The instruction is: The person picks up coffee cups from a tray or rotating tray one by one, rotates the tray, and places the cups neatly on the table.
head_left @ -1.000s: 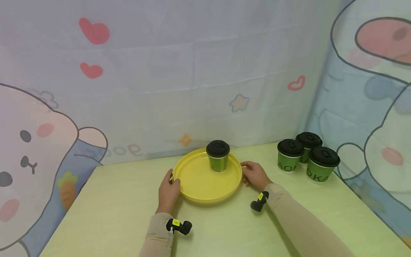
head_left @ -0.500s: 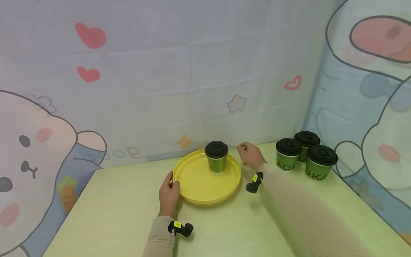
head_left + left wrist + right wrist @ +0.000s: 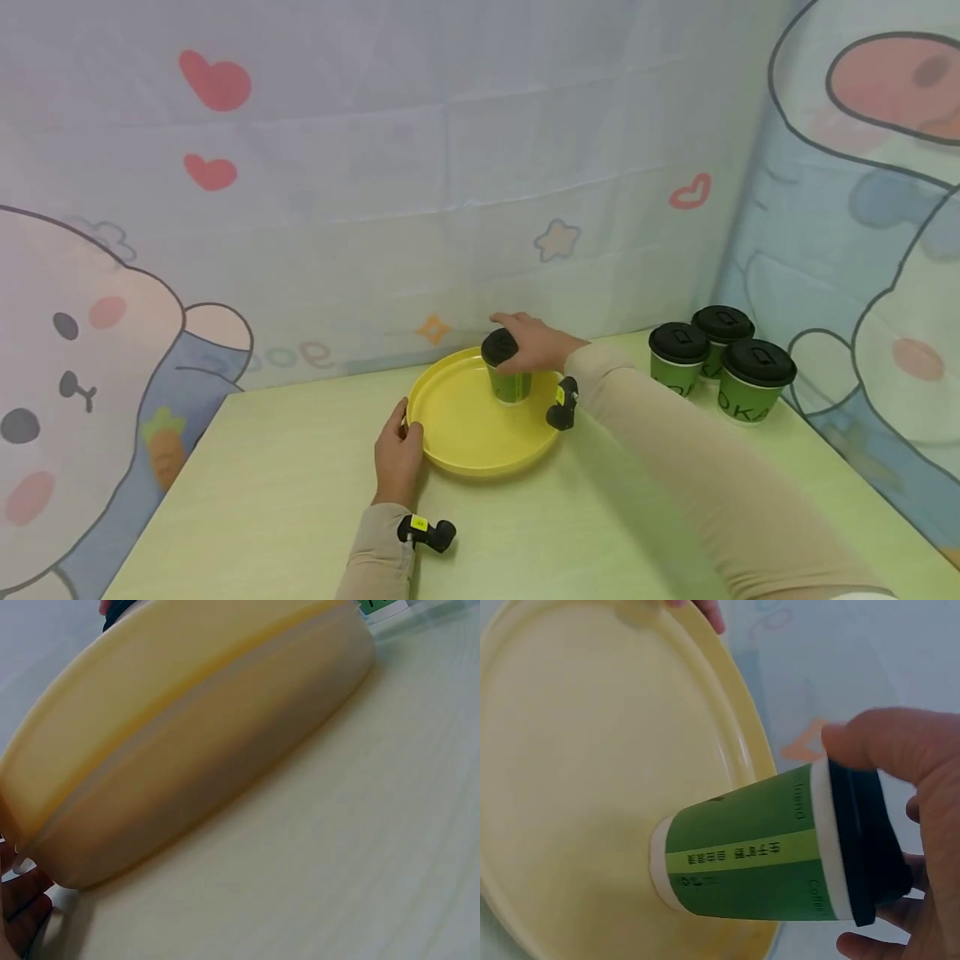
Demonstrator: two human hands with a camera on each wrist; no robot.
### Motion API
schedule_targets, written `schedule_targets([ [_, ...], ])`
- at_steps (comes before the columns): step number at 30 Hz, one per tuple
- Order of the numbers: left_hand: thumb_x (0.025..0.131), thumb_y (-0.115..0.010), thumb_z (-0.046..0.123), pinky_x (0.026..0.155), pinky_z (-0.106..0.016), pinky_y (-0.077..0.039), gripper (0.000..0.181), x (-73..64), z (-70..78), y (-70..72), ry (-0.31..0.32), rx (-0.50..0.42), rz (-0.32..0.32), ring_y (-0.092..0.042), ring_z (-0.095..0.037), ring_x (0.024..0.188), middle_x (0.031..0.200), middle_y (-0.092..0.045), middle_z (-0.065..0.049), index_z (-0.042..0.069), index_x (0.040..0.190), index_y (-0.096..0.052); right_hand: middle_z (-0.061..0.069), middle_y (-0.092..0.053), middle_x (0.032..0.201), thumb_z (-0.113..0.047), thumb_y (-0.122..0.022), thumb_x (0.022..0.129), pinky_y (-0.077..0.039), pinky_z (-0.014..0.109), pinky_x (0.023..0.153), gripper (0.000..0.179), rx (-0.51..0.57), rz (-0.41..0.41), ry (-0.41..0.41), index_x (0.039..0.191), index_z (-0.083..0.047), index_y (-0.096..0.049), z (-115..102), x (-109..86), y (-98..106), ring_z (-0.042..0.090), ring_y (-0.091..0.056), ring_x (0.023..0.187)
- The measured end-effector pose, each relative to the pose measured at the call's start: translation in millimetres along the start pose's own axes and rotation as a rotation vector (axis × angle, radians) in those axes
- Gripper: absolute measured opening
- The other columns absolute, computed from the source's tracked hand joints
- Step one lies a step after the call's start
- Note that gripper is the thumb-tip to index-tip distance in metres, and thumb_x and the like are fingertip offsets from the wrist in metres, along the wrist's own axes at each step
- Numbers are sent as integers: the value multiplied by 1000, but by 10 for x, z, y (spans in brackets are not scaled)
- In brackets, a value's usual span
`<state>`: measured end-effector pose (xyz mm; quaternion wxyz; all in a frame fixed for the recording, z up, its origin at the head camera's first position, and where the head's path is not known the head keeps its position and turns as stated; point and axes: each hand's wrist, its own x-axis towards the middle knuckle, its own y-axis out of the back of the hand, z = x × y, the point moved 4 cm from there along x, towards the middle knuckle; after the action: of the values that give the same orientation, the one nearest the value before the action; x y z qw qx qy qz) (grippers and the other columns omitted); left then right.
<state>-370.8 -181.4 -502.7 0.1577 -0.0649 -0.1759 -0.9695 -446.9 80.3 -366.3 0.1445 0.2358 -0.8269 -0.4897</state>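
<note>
A round yellow tray (image 3: pixel 468 429) lies on the table, and my left hand (image 3: pixel 397 458) grips its left rim, thumb on top. In the left wrist view the tray's side wall (image 3: pixel 217 757) fills the upper part, with fingers (image 3: pixel 28 892) tucked under the rim at lower left. Toward the tray's back right stands a green paper coffee cup (image 3: pixel 508 387) with a black lid, upright. My right hand (image 3: pixel 540 343) curls around that lid from the right; the right wrist view shows the thumb at the lid's edge (image 3: pixel 859 840) and the other fingers on the opposite side.
Three more lidded green coffee cups (image 3: pixel 750 392) stand grouped at the table's right back. A patterned cloth wall (image 3: pixel 360 250) rises behind the table (image 3: pixel 285 467), and another borders its right side.
My right hand has let go of the tray's right rim, lifted, and moved left onto the cup's lid. The left hand has stayed on the tray, which has hardly moved.
</note>
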Motion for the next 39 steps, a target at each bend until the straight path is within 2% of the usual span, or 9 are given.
schedule_targets([
  [3, 99, -46, 18, 115, -47, -34, 58, -12, 3, -4, 0, 5, -10, -38, -30, 145, 157, -43, -8, 13, 156, -42, 19, -25, 162, -34, -73, 87, -37, 55, 110, 92, -20, 21, -3, 162, -16, -22, 3, 9, -34, 37, -33, 145],
  [7, 99, -47, 18, 116, -46, -34, 57, -9, -1, 5, 0, 0, -8, -37, -28, 146, 158, -43, -7, 13, 156, -42, 19, -30, 159, -37, -74, 87, -40, 53, 109, 91, -22, 62, -6, 161, -16, -26, 8, 3, -22, 34, -41, 140],
  [13, 99, -47, 17, 115, -46, -34, 57, 15, -5, 14, -8, 7, -12, -38, -28, 145, 157, -43, -8, 13, 155, -43, 17, -36, 154, -45, -74, 87, -42, 51, 107, 90, -59, 112, -36, 160, -18, -29, -21, -120, 176, 32, -49, 133],
  [17, 99, -46, 17, 116, -46, -33, 57, 22, -15, 36, -3, 18, -7, -39, -28, 144, 157, -43, -8, 14, 156, -43, 17, -39, 152, -53, -71, 88, -44, 53, 104, 87, -108, 142, -60, 158, -17, -34, -57, -324, 418, 34, -52, 128],
  [21, 99, -46, 19, 116, -46, -33, 57, 31, -37, 57, 4, 19, -5, -38, -28, 145, 157, -43, -8, 15, 156, -43, 17, -47, 141, -59, -68, 87, -49, 51, 96, 81, -177, 171, -91, 151, -14, -45, -76, -609, 673, 33, -59, 113],
  [26, 100, -46, 19, 116, -48, -33, 56, 44, -58, 85, 0, 11, -13, -38, -30, 144, 157, -43, -8, 14, 156, -42, 17, -54, 130, -61, -67, 86, -52, 50, 87, 77, -270, 203, -132, 143, -11, -53, 27, -984, 877, 31, -62, 99],
  [33, 101, -45, 22, 115, -47, -34, 57, 59, -84, 98, 20, 11, -32, -39, -29, 144, 159, -41, -8, 15, 157, -39, 20, -59, 119, -61, -68, 85, -52, 49, 83, 77, -315, 236, -200, 134, -3, -58, 278, -1455, 962, 31, -61, 98],
  [39, 101, -44, 22, 116, -47, -34, 58, 64, -92, 124, 31, 2, -38, -37, -28, 145, 160, -38, -7, 16, 158, -38, 17, -59, 105, -59, -68, 85, -50, 40, 70, 70, -316, 239, -261, 118, 2, -61, 502, -1707, 911, 27, -57, 87],
])
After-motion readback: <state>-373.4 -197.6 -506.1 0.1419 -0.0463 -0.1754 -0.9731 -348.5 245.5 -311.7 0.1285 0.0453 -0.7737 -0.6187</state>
